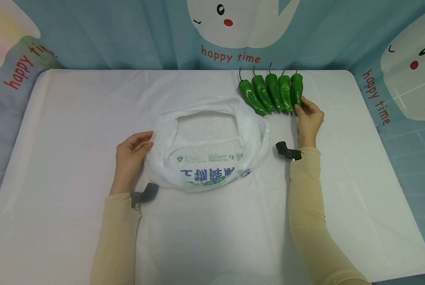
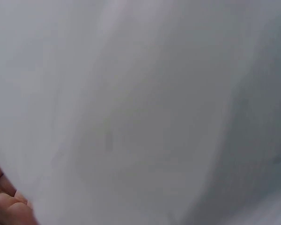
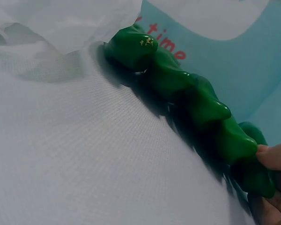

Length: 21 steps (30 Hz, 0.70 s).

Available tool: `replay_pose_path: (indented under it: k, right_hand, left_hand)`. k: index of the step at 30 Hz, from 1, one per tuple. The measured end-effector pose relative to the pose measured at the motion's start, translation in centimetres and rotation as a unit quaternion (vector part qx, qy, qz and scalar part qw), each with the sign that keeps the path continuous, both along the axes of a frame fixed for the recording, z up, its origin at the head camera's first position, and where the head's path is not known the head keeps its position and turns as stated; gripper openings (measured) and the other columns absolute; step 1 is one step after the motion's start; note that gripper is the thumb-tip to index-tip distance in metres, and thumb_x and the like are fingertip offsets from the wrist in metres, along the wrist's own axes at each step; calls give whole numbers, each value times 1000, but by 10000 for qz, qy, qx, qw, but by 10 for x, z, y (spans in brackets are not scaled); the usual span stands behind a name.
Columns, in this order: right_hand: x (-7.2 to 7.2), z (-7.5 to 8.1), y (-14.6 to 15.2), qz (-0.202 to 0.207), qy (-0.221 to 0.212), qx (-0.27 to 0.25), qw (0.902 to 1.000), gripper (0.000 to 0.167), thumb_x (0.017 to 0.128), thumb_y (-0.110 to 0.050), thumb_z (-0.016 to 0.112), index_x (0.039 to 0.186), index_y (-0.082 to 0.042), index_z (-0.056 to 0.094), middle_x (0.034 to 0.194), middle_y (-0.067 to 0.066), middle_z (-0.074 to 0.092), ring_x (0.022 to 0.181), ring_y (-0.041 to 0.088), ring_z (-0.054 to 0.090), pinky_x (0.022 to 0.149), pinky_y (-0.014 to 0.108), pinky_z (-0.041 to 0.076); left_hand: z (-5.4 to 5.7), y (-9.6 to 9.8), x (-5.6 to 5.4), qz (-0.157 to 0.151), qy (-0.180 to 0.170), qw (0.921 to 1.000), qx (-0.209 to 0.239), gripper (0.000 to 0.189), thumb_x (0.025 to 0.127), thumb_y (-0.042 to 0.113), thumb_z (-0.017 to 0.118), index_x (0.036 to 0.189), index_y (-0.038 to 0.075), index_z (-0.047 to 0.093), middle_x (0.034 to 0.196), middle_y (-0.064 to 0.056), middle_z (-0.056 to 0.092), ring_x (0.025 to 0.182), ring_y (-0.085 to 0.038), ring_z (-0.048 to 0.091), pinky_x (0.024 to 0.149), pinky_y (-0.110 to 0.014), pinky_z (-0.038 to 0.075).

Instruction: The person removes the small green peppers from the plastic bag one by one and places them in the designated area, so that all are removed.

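Note:
A white plastic bag (image 1: 205, 186) with blue and green print lies on the table, its mouth spread wide. At its left edge my left hand (image 1: 132, 156) pinches the thin film between thumb and fingers. White film (image 2: 145, 112) fills most of the left wrist view, with curled fingers (image 2: 9, 206) at the lower left corner. Several green chili peppers (image 1: 273, 93) lie side by side at the table's back, stems pointing away. My right hand (image 1: 310, 118) holds the lower end of the rightmost green pepper (image 1: 296, 89), thumb on its left side, as the right wrist view also shows.
The white-covered table (image 1: 73, 111) ends at the back against a blue curtain (image 1: 127, 35) printed with cartoon figures. The leftmost pepper's tip lies right by the bag's upper right edge. Black wrist cameras (image 1: 287, 151) sit on both beige sleeves.

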State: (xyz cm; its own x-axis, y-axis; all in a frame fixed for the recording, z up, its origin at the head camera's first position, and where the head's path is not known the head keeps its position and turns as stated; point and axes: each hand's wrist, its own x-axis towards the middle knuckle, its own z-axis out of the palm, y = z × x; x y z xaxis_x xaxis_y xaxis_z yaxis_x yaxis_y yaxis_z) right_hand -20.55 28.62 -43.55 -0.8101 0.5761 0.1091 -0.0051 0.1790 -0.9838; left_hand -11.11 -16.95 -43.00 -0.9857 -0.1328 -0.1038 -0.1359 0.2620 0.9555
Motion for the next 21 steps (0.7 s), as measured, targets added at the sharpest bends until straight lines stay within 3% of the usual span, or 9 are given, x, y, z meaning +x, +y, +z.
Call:
replay_pose_path:
  k: [14, 21]
  right_hand:
    - [-3, -1, 1, -65, 133, -718, 9973, 30, 89, -6, 64, 116, 6, 63, 120, 15, 61, 106, 16, 56, 90, 22, 45]
    - [4, -3, 5, -182, 589, -1258, 9901, 27, 89, -5, 62, 112, 9, 64, 118, 19, 60, 105, 17, 57, 88, 24, 47]
  left_hand:
    - [0, 1, 1, 246, -136, 9996, 65, 30, 95, 16, 58, 121, 1, 63, 116, -9, 63, 102, -5, 60, 83, -11, 46]
    - [-4, 0, 2, 364, -79, 9992, 132, 30, 96, 18, 57, 120, 2, 63, 114, -3, 65, 101, -3, 58, 78, -11, 47]
